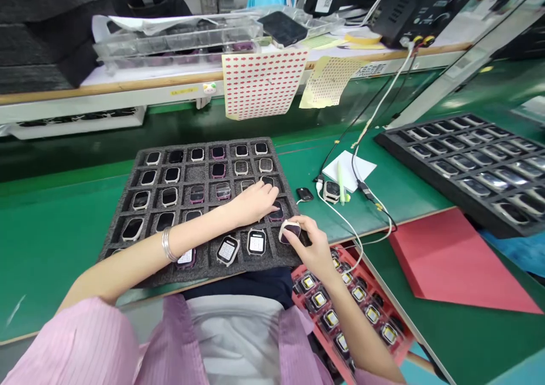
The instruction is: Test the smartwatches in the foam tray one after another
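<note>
Head view: my right hand (311,243) pinches a pale watch (290,229) that slackening could drop off the foam tray's (196,173) edge; left hand (254,204), hold unclear.

Two sticker sheets (264,84) (red marks in rows) hang off shelf (140,93). On it: dark phone (284,27), clear plastic trays (179,45), black power supply (411,10) at right. Green pen (341,181) partly over white paper (364,169) on tabletop (63,214).

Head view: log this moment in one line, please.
left hand: over gray foam tray, contact unclear | right hand: holding pale-cased smartwatch at tray's right side | tray: other smartwatches in rows
</note>
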A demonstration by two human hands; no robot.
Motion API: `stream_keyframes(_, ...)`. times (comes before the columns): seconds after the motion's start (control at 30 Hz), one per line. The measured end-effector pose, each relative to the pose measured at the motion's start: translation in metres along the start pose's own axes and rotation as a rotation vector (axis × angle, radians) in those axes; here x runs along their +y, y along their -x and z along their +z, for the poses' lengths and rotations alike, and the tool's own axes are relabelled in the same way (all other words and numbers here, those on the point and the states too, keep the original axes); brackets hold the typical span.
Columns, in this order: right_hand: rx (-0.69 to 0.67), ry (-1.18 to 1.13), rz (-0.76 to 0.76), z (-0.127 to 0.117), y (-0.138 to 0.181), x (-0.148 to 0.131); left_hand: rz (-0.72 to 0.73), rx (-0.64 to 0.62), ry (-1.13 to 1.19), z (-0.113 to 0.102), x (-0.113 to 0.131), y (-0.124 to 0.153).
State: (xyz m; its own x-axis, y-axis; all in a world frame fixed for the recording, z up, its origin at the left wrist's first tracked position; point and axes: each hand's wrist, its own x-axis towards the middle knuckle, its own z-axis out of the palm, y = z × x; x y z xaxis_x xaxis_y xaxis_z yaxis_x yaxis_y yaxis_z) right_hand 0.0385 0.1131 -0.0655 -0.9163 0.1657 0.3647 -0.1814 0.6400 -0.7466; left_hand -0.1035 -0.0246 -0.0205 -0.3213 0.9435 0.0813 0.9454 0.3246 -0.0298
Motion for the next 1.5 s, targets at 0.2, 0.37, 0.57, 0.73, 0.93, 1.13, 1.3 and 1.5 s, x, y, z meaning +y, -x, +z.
stream_keyframes(0.2,-0.081,0.05,-0.096,-0.006,0.007,-0.002,0.02,-0.008,-0.014,-0.009,0.013,0.007)
stream_keyframes(0.37,-0.214,0.093,-0.238,-0.013,0.021,0.0,0.02,0.004,0.015,-0.01,0.029,0.022)
stream_keyframes(0.57,-0.202,0.024,-0.181,-0.017,0.031,-0.006,-0.109,-0.047,0.147,-0.011,0.043,0.038)
stream_keyframes(0.73,-0.104,-0.035,-0.074,-0.021,0.028,-0.015,-0.226,0.021,0.453,-0.013,0.04,0.039)
stream_keyframes(0.93,-0.087,-0.62,0.136,-0.02,0.025,-0.028,-0.336,0.071,1.257,-0.01,0.025,0.044)
stream_keyframes(1.13,0.13,-0.9,0.451,-0.016,0.01,-0.044,-0.571,0.09,1.922,-0.012,0.008,0.059)
stream_keyframes(1.3,-0.04,-0.82,0.6,-0.016,-0.005,-0.049,-0.641,0.059,2.198,-0.013,-0.006,0.071)
stream_keyframes(1.5,-0.188,-0.775,0.593,-0.017,-0.009,-0.047,-0.673,0.05,2.087,-0.013,-0.007,0.076)
